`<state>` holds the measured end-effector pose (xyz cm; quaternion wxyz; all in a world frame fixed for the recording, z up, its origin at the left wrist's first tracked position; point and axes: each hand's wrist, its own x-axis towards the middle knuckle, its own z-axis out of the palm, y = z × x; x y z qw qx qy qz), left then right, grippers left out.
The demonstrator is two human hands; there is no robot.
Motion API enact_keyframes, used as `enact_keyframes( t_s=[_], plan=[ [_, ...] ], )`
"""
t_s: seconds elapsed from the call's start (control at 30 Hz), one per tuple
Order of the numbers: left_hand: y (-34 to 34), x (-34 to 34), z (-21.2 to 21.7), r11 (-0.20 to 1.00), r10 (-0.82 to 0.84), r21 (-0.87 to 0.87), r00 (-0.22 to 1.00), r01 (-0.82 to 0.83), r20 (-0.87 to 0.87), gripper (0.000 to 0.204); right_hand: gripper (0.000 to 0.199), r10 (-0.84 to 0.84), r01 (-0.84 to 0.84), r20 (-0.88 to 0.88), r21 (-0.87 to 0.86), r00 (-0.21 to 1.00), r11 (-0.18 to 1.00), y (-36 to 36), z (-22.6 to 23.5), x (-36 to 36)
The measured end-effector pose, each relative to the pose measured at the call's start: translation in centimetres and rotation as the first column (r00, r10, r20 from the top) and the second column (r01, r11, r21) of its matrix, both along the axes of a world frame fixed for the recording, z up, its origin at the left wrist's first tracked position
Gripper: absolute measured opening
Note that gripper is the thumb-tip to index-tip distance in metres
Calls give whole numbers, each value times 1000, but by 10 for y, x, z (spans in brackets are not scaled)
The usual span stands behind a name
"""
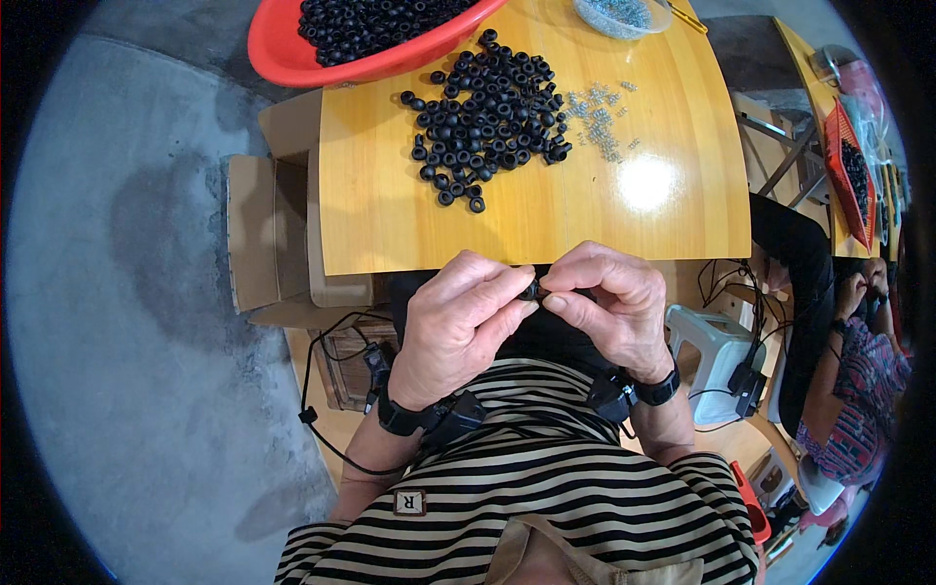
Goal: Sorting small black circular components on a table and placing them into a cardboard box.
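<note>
Just off the near edge of the yellow wooden table [370, 195], my two hands meet fingertip to fingertip. My left hand [456, 322] is closed in a pinch on a small black round plastic part [530, 291]. My right hand [616, 304] also pinches at that part from the other side; whatever sits between its fingertips is too small and covered to name. On the tabletop ahead lies a pile of similar black ring-shaped parts [492, 127]. To its right are scattered tiny silvery pieces [603, 122] that look like springs.
A red basin [278, 66] full of black parts stands far left, a clear plastic bowl [632, 34] of silvery pieces far right. Cardboard boxes [253, 234] flank the table's left. On the right are a pale stool [707, 356], cables, and a co-worker [853, 390] near a red basket [846, 175].
</note>
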<state>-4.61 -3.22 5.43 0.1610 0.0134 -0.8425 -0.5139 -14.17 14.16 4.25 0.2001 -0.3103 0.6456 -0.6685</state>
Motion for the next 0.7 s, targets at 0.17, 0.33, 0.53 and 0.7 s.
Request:
enact_keyframes(
  t_s=[0.17, 0.33, 0.53, 0.7],
  plan=[
    [0, 0, 1, 1000, -26, 2, 1000, 26, 13, 37, 12, 12, -11, -20, 33, 1000, 999, 0, 6, -1],
    [0, 0, 5, 1000, -19, -6, 997, 19, 69, 35, 12, 22, -22, -47, 10, 999, 1000, 0, 5, -3],
    [2, -1, 6, 1000, -9, -3, 998, 9, 56, 35, 12, 38, -37, -27, 7, 999, 999, 1, 4, -5],
    [3, -4, 6, 998, -27, -54, 1000, 26, -9, 34, 12, 35, -35, -27, 5, 999, 999, 2, 4, -5]
  ],
)
